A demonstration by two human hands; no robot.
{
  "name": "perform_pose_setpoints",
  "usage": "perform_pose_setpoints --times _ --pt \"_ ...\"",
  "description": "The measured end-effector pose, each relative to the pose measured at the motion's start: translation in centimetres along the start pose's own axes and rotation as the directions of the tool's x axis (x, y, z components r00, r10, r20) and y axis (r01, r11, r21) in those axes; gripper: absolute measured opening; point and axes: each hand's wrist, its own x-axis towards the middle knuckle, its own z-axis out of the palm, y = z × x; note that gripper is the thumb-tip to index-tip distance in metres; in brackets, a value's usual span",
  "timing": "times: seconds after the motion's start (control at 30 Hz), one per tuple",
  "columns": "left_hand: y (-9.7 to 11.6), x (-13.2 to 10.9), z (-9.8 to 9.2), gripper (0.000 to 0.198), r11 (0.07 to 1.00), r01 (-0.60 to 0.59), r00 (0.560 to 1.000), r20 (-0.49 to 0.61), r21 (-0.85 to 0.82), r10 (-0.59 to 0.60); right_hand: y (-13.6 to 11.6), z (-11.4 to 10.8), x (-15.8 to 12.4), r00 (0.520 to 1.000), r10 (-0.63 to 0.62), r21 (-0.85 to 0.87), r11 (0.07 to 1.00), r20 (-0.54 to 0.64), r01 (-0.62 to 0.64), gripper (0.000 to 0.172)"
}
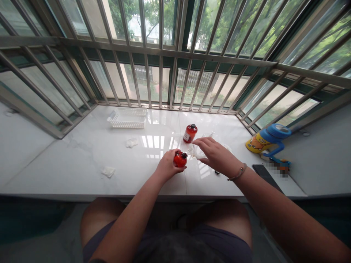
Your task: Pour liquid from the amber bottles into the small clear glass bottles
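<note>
My left hand (168,163) is wrapped round a red bottle (179,159), which tilts with its dark neck to the right. My right hand (212,152) hovers just right of that neck, fingers stretched and thumb apart. Some crumpled, see-through material (195,152) shows in the gap between thumb and fingers; whether the hand touches it I cannot tell. A second red bottle (190,133) with a black cap and a pale label stands upright behind both hands. Below my right wrist, a small black round piece (216,172) lies partly hidden on the white countertop (153,184).
A white perforated basket (128,119) stands at the back left. Crumpled tissues (132,142) lie on the left side. To the right are a blue and yellow water bottle (267,138) with a handle and a dark phone-like slab (265,175). Metal window bars (170,54) close off the back.
</note>
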Motion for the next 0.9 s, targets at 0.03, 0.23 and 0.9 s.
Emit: perform_pose_setpoints --times 0.03,0.23,0.9 --pt "-0.02 0.01 0.01 0.075 1.0 0.0 1.0 0.0 -0.002 0.0 -0.01 -0.01 0.02 1.0 -0.001 -0.004 1.0 0.0 0.001 0.077" --pt "-0.17 0.02 0.08 0.076 1.0 0.004 1.0 0.001 0.002 -0.004 -0.18 -0.17 0.14 1.0 -0.012 -0.014 1.0 0.002 0.012 0.075" --pt "-0.49 -0.13 0.23 0.078 1.0 0.007 1.0 0.003 -0.004 -0.007 -0.26 -0.45 0.18 1.0 -0.029 -0.034 0.999 -0.005 0.029 0.075"
